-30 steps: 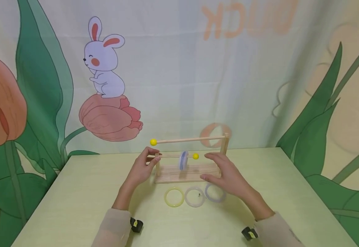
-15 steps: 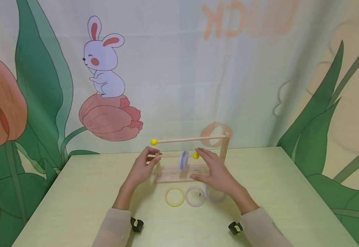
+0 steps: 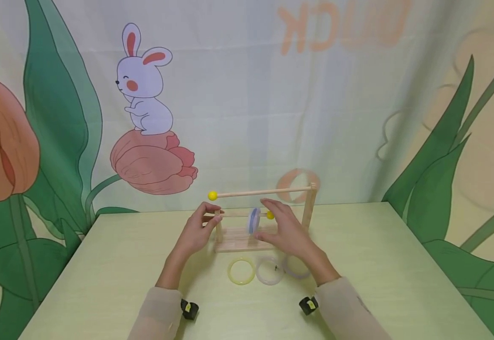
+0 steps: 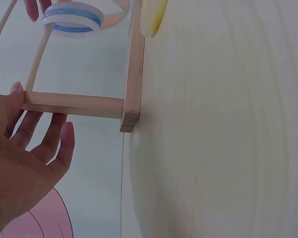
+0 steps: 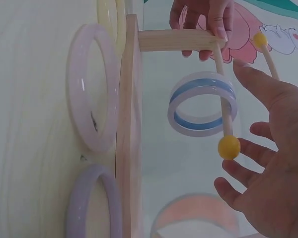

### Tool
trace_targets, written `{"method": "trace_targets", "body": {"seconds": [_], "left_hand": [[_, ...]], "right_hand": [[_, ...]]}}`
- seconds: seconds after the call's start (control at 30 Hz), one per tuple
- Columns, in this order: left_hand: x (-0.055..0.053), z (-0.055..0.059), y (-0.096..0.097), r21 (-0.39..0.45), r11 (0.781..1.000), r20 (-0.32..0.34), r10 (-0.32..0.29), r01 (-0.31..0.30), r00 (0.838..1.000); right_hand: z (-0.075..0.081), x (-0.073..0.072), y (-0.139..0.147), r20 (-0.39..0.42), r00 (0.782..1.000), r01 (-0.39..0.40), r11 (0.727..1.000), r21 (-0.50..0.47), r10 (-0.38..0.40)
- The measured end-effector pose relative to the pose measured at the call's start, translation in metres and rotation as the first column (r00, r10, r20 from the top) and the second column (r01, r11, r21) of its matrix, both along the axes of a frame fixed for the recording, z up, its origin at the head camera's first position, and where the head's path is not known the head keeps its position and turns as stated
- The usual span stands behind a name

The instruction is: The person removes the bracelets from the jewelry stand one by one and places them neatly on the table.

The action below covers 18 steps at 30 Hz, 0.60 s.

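A wooden rack has a lower rod tipped with a yellow ball and an upper rod. White and blue bangles hang together on the lower rod. My left hand grips the top of the rack's short post, thumb on one side and fingers on the other. My right hand reaches in at the ball end, thumb and fingers spread around the bangles, with the ball close to the fingers in the right wrist view.
In front of the rack a yellow bangle, a pale pink bangle and a purple bangle lie in a row on the table. A tall post carries the upper rod. Behind hangs a printed curtain.
My right hand has moved left, from beyond the yellow ball to beside the hanging bangles. The left hand keeps its grip on the post.
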<state>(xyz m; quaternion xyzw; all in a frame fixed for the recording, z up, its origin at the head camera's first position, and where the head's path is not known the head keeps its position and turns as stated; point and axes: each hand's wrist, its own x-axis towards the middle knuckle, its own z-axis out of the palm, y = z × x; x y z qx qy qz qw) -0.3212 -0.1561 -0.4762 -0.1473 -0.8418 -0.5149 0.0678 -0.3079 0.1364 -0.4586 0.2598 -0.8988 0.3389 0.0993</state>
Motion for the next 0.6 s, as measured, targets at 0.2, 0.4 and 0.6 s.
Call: {"method": "trace_targets", "body": {"seconds": [0.2,0.4,0.6], "left_hand": [[-0.004,-0.006,0.002,0.041,0.999,-0.006,-0.019,0.019,1.000],[-0.005,-0.006,0.001,0.054,0.998,0.002,-0.018,0.018,1.000],[-0.004,-0.003,-0.001,0.058,0.998,-0.005,-0.012,0.012,1.000]], "right_hand": [[-0.011,-0.006,-0.005,0.029,1.000,0.000,1.000,-0.013,0.000],[-0.019,-0.008,-0.007,0.020,0.999,-0.033,0.999,0.002,0.033],[-0.020,-0.013,-0.006,-0.011,0.999,-0.038,0.999,0.014,0.038]]}}
